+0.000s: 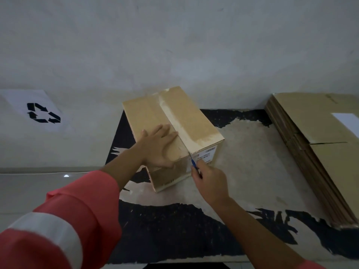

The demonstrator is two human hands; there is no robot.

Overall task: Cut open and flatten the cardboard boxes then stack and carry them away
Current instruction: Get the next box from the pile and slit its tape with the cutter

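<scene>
Cardboard box [174, 121] on a torn mat [252, 152], flattened stack [310, 123] nearby. Left hand [159, 148] presses it, fingers straight; right hand [210, 181] grips a blue cutter [193, 164], perhaps, mostly hidden.

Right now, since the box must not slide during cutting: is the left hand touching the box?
Touching. The head view shows the left hand lying flat on the box top, palm down.

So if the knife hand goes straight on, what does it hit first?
Probably the box, at the tape on its near top edge; the right hand's knife tip looks close to it.
</scene>
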